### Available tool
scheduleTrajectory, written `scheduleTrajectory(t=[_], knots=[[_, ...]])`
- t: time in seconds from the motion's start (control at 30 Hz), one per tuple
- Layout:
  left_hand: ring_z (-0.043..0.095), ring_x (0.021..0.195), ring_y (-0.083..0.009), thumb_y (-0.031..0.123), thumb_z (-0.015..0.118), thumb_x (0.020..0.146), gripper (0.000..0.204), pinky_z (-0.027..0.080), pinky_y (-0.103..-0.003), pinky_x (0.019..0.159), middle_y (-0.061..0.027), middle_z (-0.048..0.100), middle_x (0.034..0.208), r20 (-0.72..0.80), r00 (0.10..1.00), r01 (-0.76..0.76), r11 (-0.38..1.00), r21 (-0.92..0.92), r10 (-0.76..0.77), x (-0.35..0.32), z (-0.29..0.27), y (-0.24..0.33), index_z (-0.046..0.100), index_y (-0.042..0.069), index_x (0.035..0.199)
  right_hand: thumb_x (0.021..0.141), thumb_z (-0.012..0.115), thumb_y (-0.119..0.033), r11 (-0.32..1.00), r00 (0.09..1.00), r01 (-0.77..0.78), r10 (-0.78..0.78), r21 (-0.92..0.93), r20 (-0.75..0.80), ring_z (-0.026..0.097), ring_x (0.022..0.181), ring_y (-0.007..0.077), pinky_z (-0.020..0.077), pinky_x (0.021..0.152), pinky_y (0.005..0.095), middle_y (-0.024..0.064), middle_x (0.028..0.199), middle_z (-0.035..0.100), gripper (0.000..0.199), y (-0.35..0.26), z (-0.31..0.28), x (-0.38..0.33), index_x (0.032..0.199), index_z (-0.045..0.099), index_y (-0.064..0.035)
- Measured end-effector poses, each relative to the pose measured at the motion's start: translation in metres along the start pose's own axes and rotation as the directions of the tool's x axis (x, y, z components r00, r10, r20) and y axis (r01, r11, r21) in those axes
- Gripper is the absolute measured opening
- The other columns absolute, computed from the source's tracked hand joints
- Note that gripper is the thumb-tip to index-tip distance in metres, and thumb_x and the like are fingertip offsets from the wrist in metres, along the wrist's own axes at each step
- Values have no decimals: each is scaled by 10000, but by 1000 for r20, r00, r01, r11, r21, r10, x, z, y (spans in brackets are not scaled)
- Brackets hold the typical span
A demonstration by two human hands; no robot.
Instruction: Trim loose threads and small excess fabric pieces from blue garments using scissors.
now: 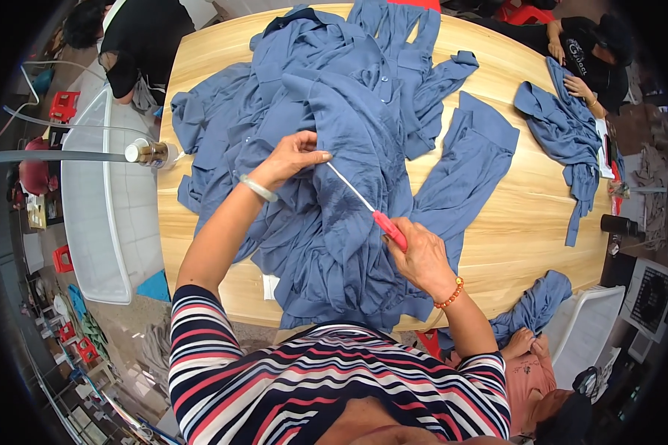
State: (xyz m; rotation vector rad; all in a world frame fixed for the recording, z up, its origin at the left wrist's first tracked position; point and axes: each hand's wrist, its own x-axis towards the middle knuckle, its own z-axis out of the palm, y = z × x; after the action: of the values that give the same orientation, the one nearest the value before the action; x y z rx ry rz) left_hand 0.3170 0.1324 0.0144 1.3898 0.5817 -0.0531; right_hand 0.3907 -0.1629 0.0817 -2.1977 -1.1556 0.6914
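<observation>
- Head view, leftmost: the left hand (295,154) is at the blue-grey garments (334,215), thumb and fingers drawn close; I cannot tell whether cloth is pinched between them.
- Beneath and around both hands, the garments lie crumpled in a loose, soft-looking heap on the wooden table (527,245).
- Toward 4 o'clock from the left hand, the red-handled tool (388,228) points its slim, pale shaft between 10 and 11 o'clock, tip just beside the left thumb.
- Rightmost, the right hand (421,256) is curled around the handle.
</observation>
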Motion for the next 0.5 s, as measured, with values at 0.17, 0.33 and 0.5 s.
scheduleTrajectory(t=[0.17, 0.33, 0.5], knots=[[441, 574, -20, 117, 776, 768, 195, 328, -194, 498, 58, 560, 632, -27, 997, -68, 994, 82, 70, -1, 2, -19, 626, 27, 682, 855, 639, -203, 997, 998, -60, 60, -56, -1, 607, 681, 365, 473, 615, 443, 179, 704, 603, 191, -3, -12, 1, 947, 559, -56], [442, 573, -23, 120, 778, 754, 218, 333, -205, 496, 50, 555, 615, -144, 986, -55, 979, 196, 84, -9, -1, -18, 623, 12, 647, 855, 641, -241, 994, 994, -67, 74, -89, 82, 606, 632, 395, 465, 565, 463, 194, 635, 596, 211, -6, -19, -2, 904, 560, -53], [436, 574, -26, 136, 779, 754, 194, 336, -208, 500, 52, 559, 617, -163, 984, -15, 936, 351, 77, -17, -2, -14, 662, -7, 695, 853, 644, -254, 989, 991, -78, 91, -123, 100, 609, 636, 396, 468, 576, 470, 194, 637, 597, 224, -10, -20, 1, 897, 563, -50]])
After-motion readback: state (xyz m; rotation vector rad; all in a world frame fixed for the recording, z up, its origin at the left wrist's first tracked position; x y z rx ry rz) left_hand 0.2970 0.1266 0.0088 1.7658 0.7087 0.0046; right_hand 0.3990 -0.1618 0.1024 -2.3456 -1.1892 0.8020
